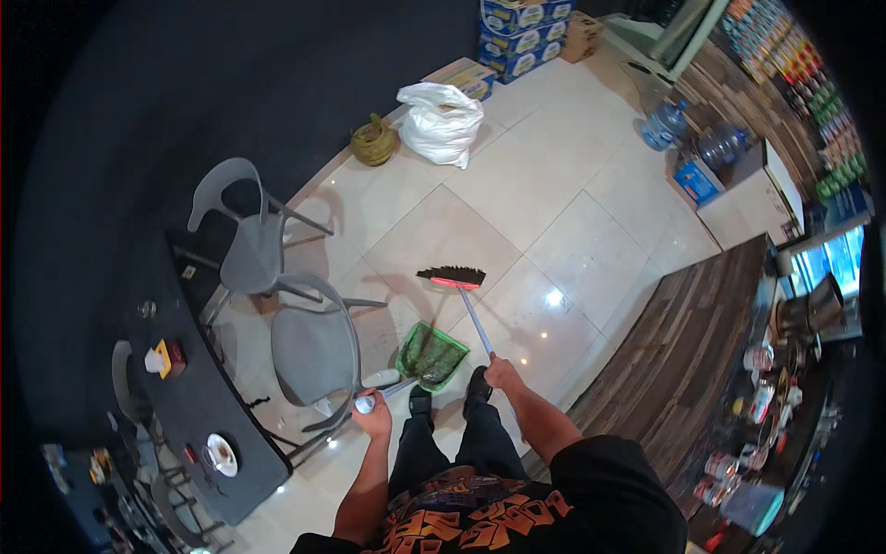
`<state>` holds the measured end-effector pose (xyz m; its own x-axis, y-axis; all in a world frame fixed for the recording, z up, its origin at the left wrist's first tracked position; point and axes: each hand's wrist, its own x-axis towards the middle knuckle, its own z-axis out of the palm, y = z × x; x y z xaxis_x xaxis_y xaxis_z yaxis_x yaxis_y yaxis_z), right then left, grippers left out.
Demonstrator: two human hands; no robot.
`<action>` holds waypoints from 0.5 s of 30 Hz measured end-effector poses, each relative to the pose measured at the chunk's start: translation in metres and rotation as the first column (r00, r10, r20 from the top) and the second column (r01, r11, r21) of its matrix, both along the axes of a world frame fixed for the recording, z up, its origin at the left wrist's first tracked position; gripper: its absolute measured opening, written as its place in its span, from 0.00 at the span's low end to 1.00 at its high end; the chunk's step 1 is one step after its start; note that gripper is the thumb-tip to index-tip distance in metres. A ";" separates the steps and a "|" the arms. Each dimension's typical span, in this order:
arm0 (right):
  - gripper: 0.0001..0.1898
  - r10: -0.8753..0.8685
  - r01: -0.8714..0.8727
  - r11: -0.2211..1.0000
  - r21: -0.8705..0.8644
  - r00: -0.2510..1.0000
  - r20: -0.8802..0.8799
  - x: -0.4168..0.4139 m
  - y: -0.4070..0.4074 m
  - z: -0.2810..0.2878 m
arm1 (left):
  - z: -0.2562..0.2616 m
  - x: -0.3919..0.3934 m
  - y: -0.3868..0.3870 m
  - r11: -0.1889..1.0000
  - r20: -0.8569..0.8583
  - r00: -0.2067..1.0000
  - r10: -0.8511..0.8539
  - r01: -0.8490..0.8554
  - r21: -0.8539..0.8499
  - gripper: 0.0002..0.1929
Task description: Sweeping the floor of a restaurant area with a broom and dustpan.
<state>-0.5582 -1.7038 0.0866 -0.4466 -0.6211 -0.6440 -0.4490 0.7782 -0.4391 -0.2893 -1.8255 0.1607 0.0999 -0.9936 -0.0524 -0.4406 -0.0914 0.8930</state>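
Note:
My left hand grips the upper end of the pale handle of a long-handled green dustpan. The pan lies on the tiled floor just ahead of my shoes, with dark debris or dirt on it. My right hand is closed around the light-coloured stick of a broom. Its head has a pink base and dark bristles, and it is beyond the pan, a little to the right, apart from it. A grey plastic chair stands close to my left hand.
Another grey chair stands by a dark table with a plate and a tissue box. A white plastic bag and a green gas cylinder are along the far wall. At right is a wood-clad counter; water jugs stand beyond.

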 end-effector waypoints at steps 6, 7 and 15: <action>0.25 0.231 -0.216 0.951 0.221 0.972 -0.042 -0.015 0.094 0.021 | 0.015 0.004 0.042 0.989 -0.034 0.990 0.135 -0.137 -0.054 0.02; 0.25 0.249 -0.231 0.934 0.272 0.968 -0.033 -0.019 0.101 0.043 | 0.019 0.005 0.047 0.987 -0.017 0.989 0.149 -0.150 -0.050 0.02; 0.27 0.200 -0.201 0.978 0.051 0.979 0.035 -0.059 0.124 0.060 | 0.009 0.027 0.073 0.981 -0.067 0.984 0.168 -0.173 -0.088 0.02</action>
